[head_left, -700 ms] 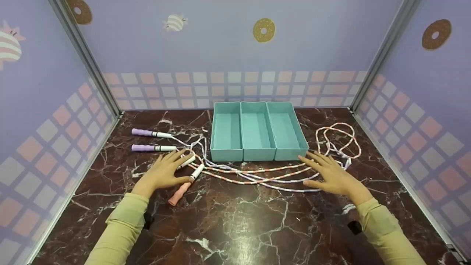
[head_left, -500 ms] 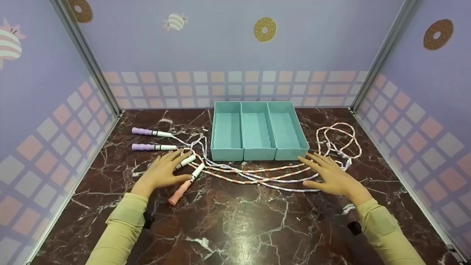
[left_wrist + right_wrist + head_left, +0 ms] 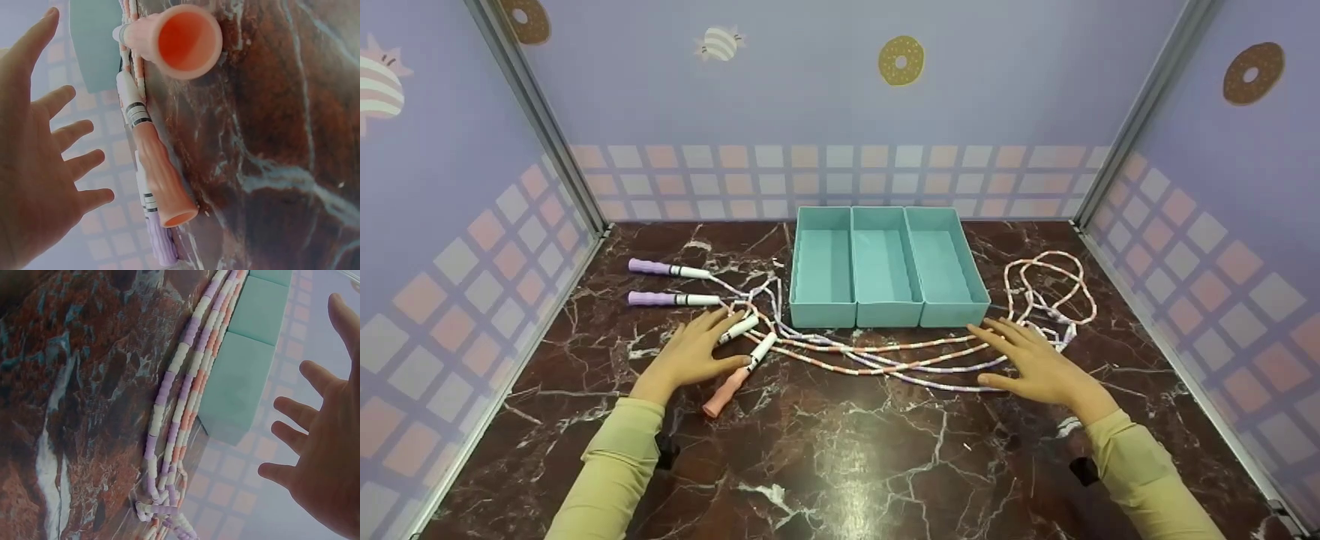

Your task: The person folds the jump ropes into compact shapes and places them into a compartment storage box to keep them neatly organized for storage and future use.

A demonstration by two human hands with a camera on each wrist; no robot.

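Observation:
Two beaded jump ropes lie across the dark marbled table. The purple jump rope has two purple-and-white handles (image 3: 673, 300) at the left. Nearer the front is the orange jump rope, its handle (image 3: 739, 377) slanting beside my left thumb. My left hand (image 3: 697, 356) hovers palm down over the other orange handle (image 3: 157, 174), fingers spread, holding nothing. Over the right stretch of the beaded cords (image 3: 183, 391) hangs my right hand (image 3: 1035, 365), also spread and holding nothing. Its fingertips overlap the front right corner of a teal three-compartment box (image 3: 889, 315) in the head view.
The box stands at the back middle of the table (image 3: 847, 457), its compartments bare. Loose loops of cord (image 3: 1050, 281) lie to its right. Patterned panels (image 3: 840, 105) enclose the back and both sides.
My right hand has shifted very slightly, its fingers drawing a little lower in the head view. The left hand, ropes and box look the same.

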